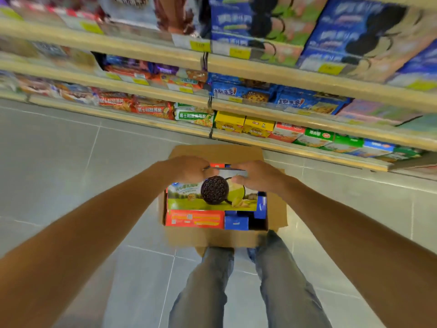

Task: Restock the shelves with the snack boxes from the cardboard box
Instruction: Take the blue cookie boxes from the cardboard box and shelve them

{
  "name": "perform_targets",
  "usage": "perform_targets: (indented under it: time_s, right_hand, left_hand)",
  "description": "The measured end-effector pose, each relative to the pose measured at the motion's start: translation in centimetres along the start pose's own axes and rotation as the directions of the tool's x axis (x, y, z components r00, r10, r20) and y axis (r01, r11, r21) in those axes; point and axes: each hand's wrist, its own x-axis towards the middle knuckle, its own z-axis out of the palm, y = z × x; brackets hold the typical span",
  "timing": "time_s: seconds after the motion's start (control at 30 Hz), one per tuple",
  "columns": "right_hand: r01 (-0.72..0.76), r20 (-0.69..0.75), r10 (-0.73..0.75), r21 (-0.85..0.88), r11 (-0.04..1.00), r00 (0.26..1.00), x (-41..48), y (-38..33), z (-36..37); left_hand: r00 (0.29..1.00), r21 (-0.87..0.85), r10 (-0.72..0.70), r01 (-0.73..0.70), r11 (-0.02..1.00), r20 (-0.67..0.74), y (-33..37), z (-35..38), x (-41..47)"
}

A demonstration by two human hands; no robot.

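Beige shelves (307,79) run in tiers beyond both hands, crowded with packets and cartons. Big blue biscuit boxes (354,31) stand high up past the right hand, and a pair of yellow boxes (243,124) sits on the lowest tier just ahead of the fingers. Grey floor tiles (71,162) spread out to either side of the arms. Nearer than the hands, the person's legs (212,292) in grey jeans stand close behind a brown cardboard box (212,152). That box rests open on the floor directly beneath the hands, its flaps folded outward. Inside it, the green snack box (189,200), printed with a dark sandwich biscuit, lies on top, right under the hands and tilted towards the person. A red box (194,218) shows at its near edge below the left wrist, and blue boxes (236,222) fill the corner below the right wrist. The left hand (189,170) curls over the far left corner of the green snack box and grips it. The right hand (257,176) holds the far right part of the same edge, thumb on the printed face and fingers wrapped behind. Both are clamped on the carton rather than spread.
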Motion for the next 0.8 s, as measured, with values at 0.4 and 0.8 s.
perform_targets:
  time_s: [0.4, 0.8]
  right_hand:
    - [0.094, -0.174, -0.103, -0.058, 0.994, 0.979, -12.7, -15.8, -20.6]
    - [0.074, -0.430, -0.233, -0.356, 0.932, 0.872, -28.2, -29.4, -37.0]
  left_hand:
    - [0.987, -0.016, -0.077, 0.075, 0.997, -0.144, 5.4, -22.6, -20.1]
    - [0.854, 0.067, 0.017, 0.020, 0.998, -0.521, 11.6, -36.7, -38.2]
